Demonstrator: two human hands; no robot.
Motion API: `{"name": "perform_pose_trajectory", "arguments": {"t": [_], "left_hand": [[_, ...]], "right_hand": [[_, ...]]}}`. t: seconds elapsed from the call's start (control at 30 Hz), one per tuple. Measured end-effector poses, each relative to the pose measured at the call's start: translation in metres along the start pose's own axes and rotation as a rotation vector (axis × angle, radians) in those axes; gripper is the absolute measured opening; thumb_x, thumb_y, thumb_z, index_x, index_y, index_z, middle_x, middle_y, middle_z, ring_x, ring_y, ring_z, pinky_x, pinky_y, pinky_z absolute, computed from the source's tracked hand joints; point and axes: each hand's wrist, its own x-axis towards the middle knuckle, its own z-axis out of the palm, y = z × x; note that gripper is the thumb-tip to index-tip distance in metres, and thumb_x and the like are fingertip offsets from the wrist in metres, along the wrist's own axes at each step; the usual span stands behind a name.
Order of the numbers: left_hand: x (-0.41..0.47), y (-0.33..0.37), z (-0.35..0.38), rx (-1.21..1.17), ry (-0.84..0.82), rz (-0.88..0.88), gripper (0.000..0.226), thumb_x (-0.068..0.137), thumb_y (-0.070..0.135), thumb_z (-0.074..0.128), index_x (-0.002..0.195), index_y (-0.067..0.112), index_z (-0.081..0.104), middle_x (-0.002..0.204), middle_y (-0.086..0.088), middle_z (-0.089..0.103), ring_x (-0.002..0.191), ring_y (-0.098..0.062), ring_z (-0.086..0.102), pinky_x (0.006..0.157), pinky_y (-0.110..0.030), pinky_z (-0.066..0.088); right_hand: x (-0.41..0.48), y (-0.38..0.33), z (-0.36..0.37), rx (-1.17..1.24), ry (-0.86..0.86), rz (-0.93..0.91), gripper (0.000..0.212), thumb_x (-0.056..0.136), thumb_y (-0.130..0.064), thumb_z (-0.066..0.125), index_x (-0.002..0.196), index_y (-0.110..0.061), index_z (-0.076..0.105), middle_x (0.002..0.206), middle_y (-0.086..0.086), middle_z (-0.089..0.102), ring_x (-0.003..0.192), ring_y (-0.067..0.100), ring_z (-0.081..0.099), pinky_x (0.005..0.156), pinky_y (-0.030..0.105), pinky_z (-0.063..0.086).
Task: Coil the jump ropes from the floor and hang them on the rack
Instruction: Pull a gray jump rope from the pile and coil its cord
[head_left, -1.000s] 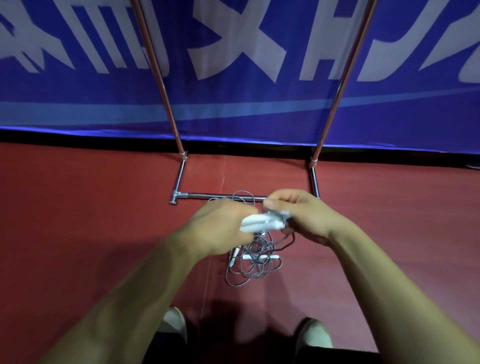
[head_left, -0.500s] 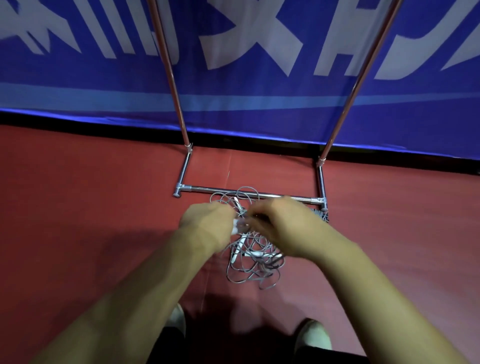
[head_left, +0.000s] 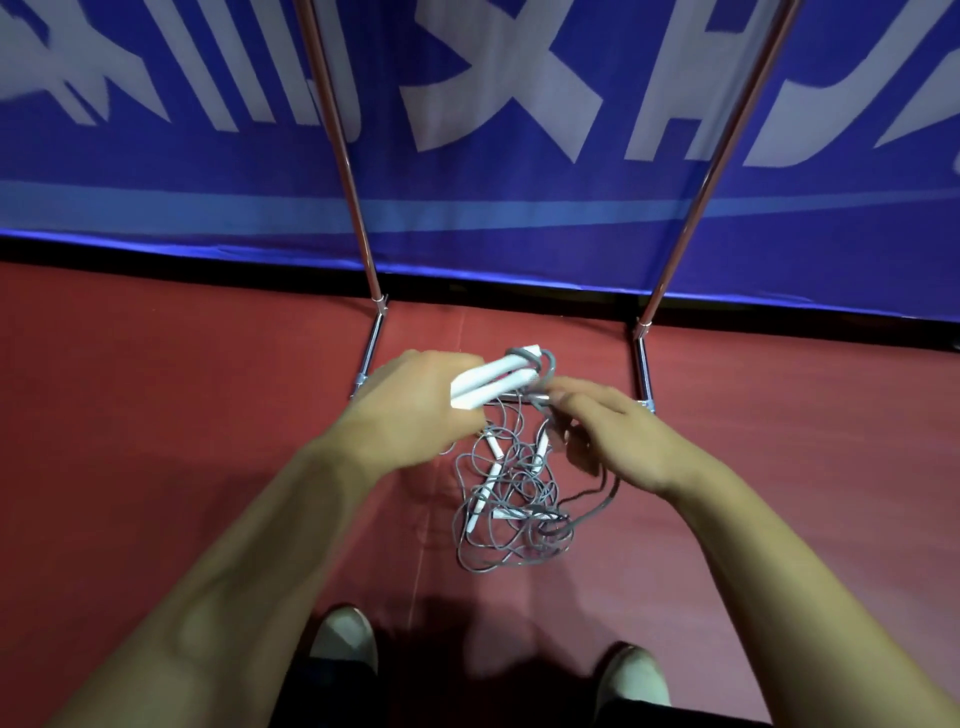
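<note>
Handles (head_left: 493, 384) have swung up, gripped in my left hand (head_left: 410, 410), right hand (head_left: 618, 441) pinching cord (head_left: 543, 364) beside them; trailing slack could snag pile (head_left: 514, 514) below.

Hands: two, the left hand (head_left: 410, 410) and the right hand (head_left: 618, 441). Held items: two white handles (head_left: 493, 382), one grey cord (head_left: 548, 364). Floor: one rope tangle (head_left: 514, 540) showing at least three more handles; rope count indeterminate. Also two rack uprights (head_left: 337, 140), two shoes (head_left: 343, 642), one banner (head_left: 493, 208).
</note>
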Motion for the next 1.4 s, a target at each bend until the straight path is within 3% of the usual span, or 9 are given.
{"name": "perform_pose_trajectory", "arguments": {"t": [0.1,0.2,0.33,0.4,0.5,0.6,0.87,1.13,1.4], "left_hand": [[0.004,-0.003,0.006,-0.008,-0.030,-0.010,0.010,0.064,0.039,0.056,0.070,0.035,0.049,0.059,0.005,0.051,0.061,-0.025,0.047,0.058,-0.039,0.043],[0.005,-0.004,0.008,-0.022,-0.051,-0.004,0.009,0.064,0.039,0.055,0.070,0.035,0.049,0.061,0.002,0.052,0.063,-0.026,0.049,0.060,-0.042,0.047],[0.006,-0.005,0.006,-0.086,-0.017,-0.052,0.011,0.065,0.036,0.059,0.068,0.029,0.050,0.063,0.004,0.055,0.062,-0.020,0.051,0.058,-0.038,0.045],[0.006,-0.004,0.003,-0.147,-0.020,-0.069,0.020,0.073,0.025,0.066,0.065,0.024,0.047,0.061,0.005,0.051,0.054,-0.011,0.044,0.053,-0.033,0.038],[0.005,0.000,-0.002,-0.176,-0.177,-0.040,0.024,0.076,0.016,0.070,0.066,0.021,0.049,0.059,0.010,0.051,0.051,-0.006,0.041,0.051,-0.026,0.032],[0.003,0.005,-0.007,-0.220,-0.292,-0.015,0.020,0.077,0.012,0.071,0.069,0.017,0.053,0.062,0.026,0.058,0.050,-0.006,0.037,0.051,-0.025,0.031],[0.006,-0.004,-0.007,-0.204,-0.230,-0.132,0.027,0.071,0.021,0.070,0.057,0.022,0.048,0.047,0.009,0.042,0.047,-0.013,0.036,0.049,-0.029,0.028],[0.005,0.012,0.029,0.495,-0.149,-0.280,0.022,0.088,0.021,0.059,0.109,0.023,0.069,0.109,-0.001,0.071,0.100,-0.027,0.069,0.072,-0.029,0.041],[-0.002,0.027,0.034,0.478,-0.298,0.072,0.016,0.084,0.016,0.057,0.093,0.028,0.063,0.080,0.004,0.057,0.079,-0.027,0.057,0.066,-0.032,0.039]], "right_hand": [[0.002,0.001,0.007,0.052,-0.079,-0.009,0.075,0.086,-0.026,0.054,0.145,-0.062,0.027,0.111,0.008,0.066,0.093,0.024,0.064,0.082,0.055,0.055],[0.002,-0.002,0.017,-0.102,-0.040,-0.214,0.078,0.081,-0.016,0.067,0.150,-0.039,0.037,0.139,-0.013,0.057,0.130,0.006,0.054,0.103,0.038,0.047],[0.005,-0.007,0.027,0.057,0.076,-0.248,0.023,0.094,-0.018,0.065,0.117,-0.013,0.065,0.103,0.005,0.073,0.101,0.012,0.064,0.097,0.049,0.050],[0.004,-0.007,0.034,0.101,0.082,-0.185,0.030,0.093,-0.023,0.063,0.121,-0.014,0.060,0.086,0.004,0.067,0.082,0.016,0.058,0.083,0.045,0.049],[0.001,-0.008,0.040,0.043,0.059,-0.151,0.056,0.089,-0.014,0.060,0.137,-0.040,0.049,0.108,-0.019,0.066,0.098,0.011,0.063,0.094,0.035,0.050],[0.002,-0.013,0.034,0.189,-0.035,-0.134,0.062,0.076,-0.010,0.050,0.133,-0.032,0.060,0.128,0.008,0.066,0.120,0.030,0.058,0.109,0.051,0.043],[-0.002,-0.014,0.035,0.064,-0.006,-0.035,0.017,0.099,-0.025,0.046,0.087,-0.023,0.058,0.066,-0.003,0.042,0.061,0.015,0.039,0.061,0.037,0.036],[-0.016,-0.028,0.059,-0.981,-0.055,-0.111,0.019,0.103,-0.025,0.036,0.088,-0.019,0.048,0.104,0.016,0.060,0.094,0.039,0.060,0.067,0.039,0.034],[-0.008,-0.020,0.004,-0.497,0.041,-0.217,0.040,0.096,-0.039,0.064,0.065,-0.013,0.061,0.052,-0.001,0.055,0.047,0.012,0.044,0.050,0.029,0.036]]}}
